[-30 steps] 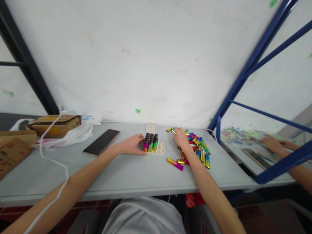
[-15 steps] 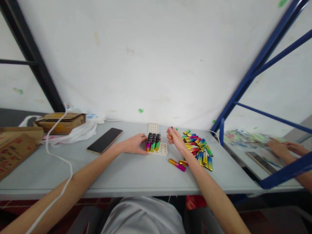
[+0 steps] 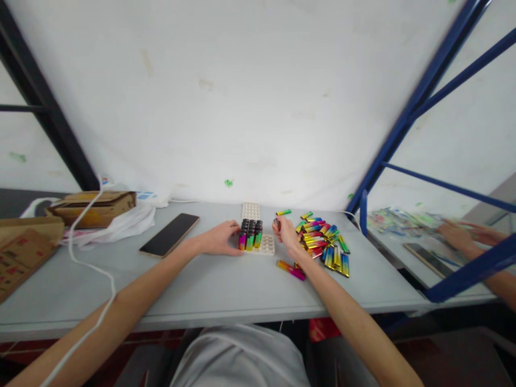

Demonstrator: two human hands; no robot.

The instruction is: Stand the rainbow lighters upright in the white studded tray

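A white tray with holes (image 3: 267,245) stands in front of me, its left part filled with upright lighters (image 3: 249,235) that have black tops and rainbow metallic bodies. My left hand (image 3: 221,238) curves round the tray's left side, thumb at the front corner and fingers farther back, holding it. To the right of the tray, my right hand (image 3: 284,231) is raised and closed round a lighter (image 3: 276,221); only its dark top end shows. Close by that hand lies a pile of shiny multicoloured lighters (image 3: 314,236). One orange and purple lighter (image 3: 291,270) lies nearer me.
A second white holed tray (image 3: 251,210) lies behind. On the left are a phone (image 3: 170,235), a white plastic bag (image 3: 135,219), cardboard boxes (image 3: 97,207) and a white cable (image 3: 91,263). A blue metal frame (image 3: 403,126) rises at right; beyond it another person's hands work.
My right hand has turned and dropped slightly, uncovering a green and yellow lighter behind it. My left hand stays at the tray. The whole view has shifted a little.
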